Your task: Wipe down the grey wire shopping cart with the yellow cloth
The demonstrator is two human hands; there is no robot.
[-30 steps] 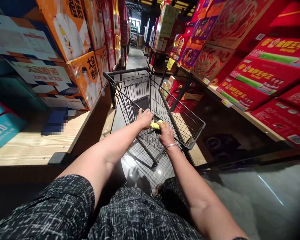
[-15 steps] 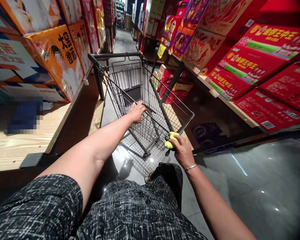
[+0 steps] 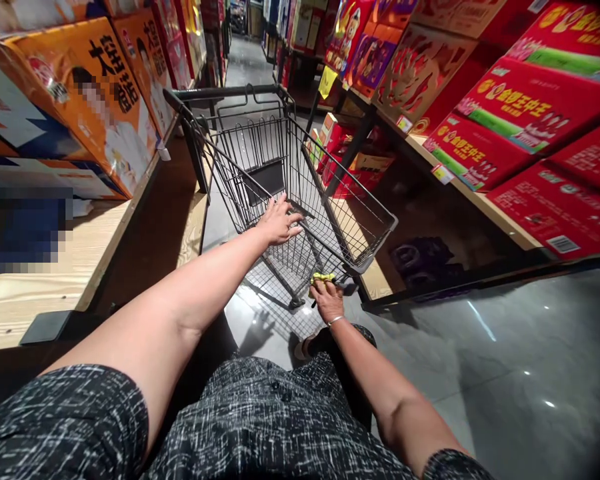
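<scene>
A black wire shopping cart (image 3: 330, 230) stands slantwise in the aisle before me, its basket bare. My left hand (image 3: 281, 221) is over the cart's near side rail with its fingers spread; whether the palm touches the rail I cannot tell. By the near lower end of the cart, my right hand (image 3: 329, 301) is closed around a soft yellow cloth (image 3: 323, 277) with dark parts. Most of the cloth is hidden under the fingers. A bracelet sits on the right wrist.
Orange cartons (image 3: 80, 100) stand on a wooden shelf (image 3: 87, 247) at left, close to the cart. Red boxes (image 3: 517, 103) are stacked on the right shelf. Purple packs (image 3: 423, 260) lie beneath it. Grey tiled floor (image 3: 485, 333) stretches right and ahead.
My right hand has moved left and slightly toward me with the yellow cloth. My left hand has shifted slightly right, fingers spreading more. The view has tilted slightly downward.
</scene>
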